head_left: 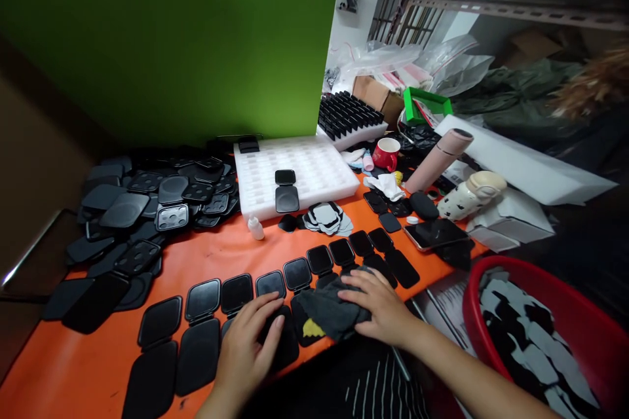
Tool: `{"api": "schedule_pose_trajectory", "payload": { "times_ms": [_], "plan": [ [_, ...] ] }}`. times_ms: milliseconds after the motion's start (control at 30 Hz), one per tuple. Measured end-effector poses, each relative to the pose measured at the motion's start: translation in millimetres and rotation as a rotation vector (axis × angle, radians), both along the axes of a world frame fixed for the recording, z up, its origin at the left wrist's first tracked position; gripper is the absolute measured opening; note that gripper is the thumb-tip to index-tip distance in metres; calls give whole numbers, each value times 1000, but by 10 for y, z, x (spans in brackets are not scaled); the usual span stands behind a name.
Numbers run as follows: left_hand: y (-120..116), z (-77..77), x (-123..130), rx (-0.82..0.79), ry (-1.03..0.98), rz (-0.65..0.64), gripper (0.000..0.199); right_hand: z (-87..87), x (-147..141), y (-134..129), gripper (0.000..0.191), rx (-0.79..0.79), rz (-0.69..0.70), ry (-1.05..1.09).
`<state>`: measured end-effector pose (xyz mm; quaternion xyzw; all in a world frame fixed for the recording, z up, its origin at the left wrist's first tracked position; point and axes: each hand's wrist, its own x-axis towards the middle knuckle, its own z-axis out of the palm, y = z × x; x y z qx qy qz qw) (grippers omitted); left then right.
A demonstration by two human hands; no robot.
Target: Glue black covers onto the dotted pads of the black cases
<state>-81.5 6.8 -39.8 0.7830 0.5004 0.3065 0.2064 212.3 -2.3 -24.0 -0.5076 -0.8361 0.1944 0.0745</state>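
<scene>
A row of opened black compact-like cases (160, 322) runs across the orange tabletop in front of me. My left hand (251, 340) lies over one of the middle cases, fingers stretched forward and thumb apart, touching it. Bunched under the curled fingers of my right hand (381, 304) is a dark grey cloth (331, 308), which covers parts of several cases. A small yellow piece (313, 328) shows at the cloth's lower left edge. Beyond the row stand a small white dropper bottle (255, 228) and a pile of grey and black flat cut-outs (327, 217).
Black cases are heaped at the left (125, 209). A white foam tray (314, 163) holds an opened case against the green panel (171, 46). To the right are a red mug (386, 154), a pink flask (439, 160), a phone (436, 234) and a red tub (584, 314) of cut-outs.
</scene>
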Motion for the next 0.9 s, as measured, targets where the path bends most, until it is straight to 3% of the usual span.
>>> {"api": "schedule_pose_trajectory", "payload": {
  "times_ms": [133,233,300,433,533,667,767,900],
  "plan": [
    [-2,1,0,-9,9,-4,25,94,-67,-100,40,-4,13,127],
    [-11,-11,-12,-19,3,4,25,291,135,-43,45,37,24,144],
    [-16,-20,-19,-22,-1,8,24,340,326,27,53,57,-38,52],
    [-18,-22,-18,-16,-4,10,24,151,500,63,60,-30,-171,-75],
    [-12,-21,-13,-15,-4,11,24,29,424,-13,46,42,-202,22],
    [-1,-32,-15,-12,-8,8,23,183,463,-46,38,12,-121,183],
    [1,-39,-20,-9,-13,-6,24,309,691,31,48,55,-182,163],
    [-4,-37,-16,-11,-7,-7,24,180,861,108,58,29,-316,-18]
  ]
}}
